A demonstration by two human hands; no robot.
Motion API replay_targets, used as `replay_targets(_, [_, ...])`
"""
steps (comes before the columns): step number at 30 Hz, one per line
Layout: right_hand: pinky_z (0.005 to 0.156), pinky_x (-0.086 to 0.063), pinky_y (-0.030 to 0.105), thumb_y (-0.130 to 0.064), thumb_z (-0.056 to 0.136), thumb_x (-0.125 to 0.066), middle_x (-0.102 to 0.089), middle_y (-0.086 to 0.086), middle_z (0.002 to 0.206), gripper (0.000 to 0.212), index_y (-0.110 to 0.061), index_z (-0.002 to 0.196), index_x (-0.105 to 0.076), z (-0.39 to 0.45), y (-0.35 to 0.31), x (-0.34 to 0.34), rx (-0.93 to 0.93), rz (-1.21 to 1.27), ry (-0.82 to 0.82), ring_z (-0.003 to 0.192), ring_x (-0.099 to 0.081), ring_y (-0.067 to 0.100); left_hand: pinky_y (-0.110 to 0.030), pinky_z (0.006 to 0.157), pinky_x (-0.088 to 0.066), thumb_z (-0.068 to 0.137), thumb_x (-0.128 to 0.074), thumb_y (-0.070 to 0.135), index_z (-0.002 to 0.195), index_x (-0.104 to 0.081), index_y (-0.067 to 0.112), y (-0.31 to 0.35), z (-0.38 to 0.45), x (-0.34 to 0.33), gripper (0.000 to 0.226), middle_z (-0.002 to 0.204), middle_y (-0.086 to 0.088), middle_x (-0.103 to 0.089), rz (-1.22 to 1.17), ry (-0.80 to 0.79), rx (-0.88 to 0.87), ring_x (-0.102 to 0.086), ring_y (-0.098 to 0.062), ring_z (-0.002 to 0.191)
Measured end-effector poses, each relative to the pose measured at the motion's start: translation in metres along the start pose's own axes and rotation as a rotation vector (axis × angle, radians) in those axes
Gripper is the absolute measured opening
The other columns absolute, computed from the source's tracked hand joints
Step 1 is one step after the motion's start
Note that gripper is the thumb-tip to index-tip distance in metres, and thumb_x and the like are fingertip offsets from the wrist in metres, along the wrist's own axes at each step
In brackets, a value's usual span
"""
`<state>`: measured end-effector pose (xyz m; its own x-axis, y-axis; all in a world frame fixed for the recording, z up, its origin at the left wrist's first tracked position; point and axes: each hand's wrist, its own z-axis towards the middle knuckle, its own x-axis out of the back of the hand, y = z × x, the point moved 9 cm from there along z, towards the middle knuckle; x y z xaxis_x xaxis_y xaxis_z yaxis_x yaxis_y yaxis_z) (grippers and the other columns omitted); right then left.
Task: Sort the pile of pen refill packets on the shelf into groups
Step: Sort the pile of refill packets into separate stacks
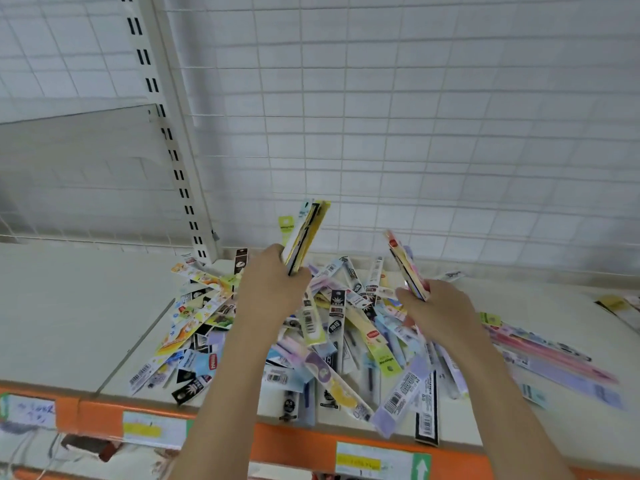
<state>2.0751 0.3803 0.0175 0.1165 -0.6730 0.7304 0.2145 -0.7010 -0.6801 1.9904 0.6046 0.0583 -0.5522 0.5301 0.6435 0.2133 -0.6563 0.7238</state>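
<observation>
A loose pile of pen refill packets (332, 341) in many colours covers the middle of the cream shelf (69, 317). Above the pile, my left hand (270, 289) grips a bunch of yellow, black and light-blue packets (306, 233) that stands upright. My right hand (436, 310) grips a smaller bunch of pink and red packets (407, 265), tilted up to the left. Both forearms reach in from below and hide part of the pile.
A row of pink and lilac packets (554, 362) lies flat to the right of the pile, and a few more packets (620, 306) sit at the far right. An orange shelf edge (294, 441) with price labels runs along the front. A white wire grid (381, 116) and a slotted upright (166, 126) stand behind.
</observation>
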Motion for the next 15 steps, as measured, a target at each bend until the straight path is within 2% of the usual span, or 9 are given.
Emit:
replay_targets(2, [0.051, -0.038, 0.020, -0.033, 0.092, -0.050, -0.071, 0.006, 0.071, 0.033, -0.004, 0.083, -0.063, -0.005, 0.009, 0.013, -0.016, 0.001, 0.044, 0.061, -0.060, 0.015, -0.028, 0.048, -0.031, 0.089, -0.055, 0.015, 0.091, -0.046, 0.009, 0.010, -0.008, -0.008, 0.011, 0.062, 0.001, -0.043, -0.101, 0.006, -0.008, -0.043, -0.016, 0.053])
replay_targets(5, [0.056, -0.040, 0.026, -0.035, 0.092, -0.049, -0.070, 0.013, 0.077, 0.035, -0.006, 0.077, -0.059, -0.013, 0.025, 0.033, -0.028, 0.042, 0.123, 0.070, -0.062, 0.027, -0.026, 0.049, -0.038, 0.091, -0.050, 0.009, 0.116, -0.041, 0.010, 0.027, -0.017, -0.020, 0.026, 0.067, 0.003, -0.049, -0.281, -0.008, -0.010, -0.047, -0.011, 0.055])
replay_targets(7, [0.056, -0.038, 0.028, -0.035, 0.093, -0.048, -0.066, 0.009, 0.073, 0.032, -0.010, 0.074, -0.053, -0.017, 0.038, 0.048, -0.032, 0.067, 0.170, 0.068, -0.059, 0.027, -0.013, 0.048, -0.041, 0.092, -0.048, 0.007, 0.108, -0.050, 0.011, 0.043, -0.022, -0.027, 0.016, 0.072, 0.005, -0.057, -0.306, -0.032, -0.051, -0.051, -0.004, 0.057])
replay_targets(9, [0.054, -0.035, 0.030, -0.032, 0.094, -0.048, -0.058, 0.006, 0.067, 0.030, -0.010, 0.075, -0.047, -0.021, 0.052, 0.064, -0.031, 0.112, 0.205, 0.064, -0.053, 0.026, -0.005, 0.043, -0.037, 0.093, -0.047, 0.007, 0.093, -0.058, 0.008, 0.060, -0.028, -0.037, 0.012, 0.067, 0.009, -0.059, -0.352, -0.053, -0.081, -0.051, 0.003, 0.051])
replay_targets(12, [0.051, -0.032, 0.031, -0.030, 0.095, -0.049, -0.051, 0.010, 0.065, 0.029, -0.006, 0.081, -0.043, -0.025, 0.072, 0.094, -0.017, 0.208, 0.265, 0.061, -0.050, 0.031, -0.003, 0.040, -0.035, 0.094, -0.048, 0.008, 0.094, -0.058, 0.001, 0.083, -0.042, -0.060, 0.013, 0.057, 0.014, -0.057, -0.491, -0.091, -0.053, -0.050, 0.008, 0.043])
replay_targets(15, [0.053, -0.038, 0.031, -0.030, 0.095, -0.051, -0.060, 0.023, 0.079, 0.029, -0.002, 0.091, -0.047, -0.026, 0.096, 0.127, 0.004, 0.277, 0.338, 0.076, -0.059, 0.040, -0.008, 0.054, -0.044, 0.095, -0.050, 0.021, 0.096, -0.056, 0.006, 0.109, -0.057, -0.090, 0.017, 0.071, -0.001, -0.060, -0.570, -0.091, -0.044, -0.057, 0.003, 0.054])
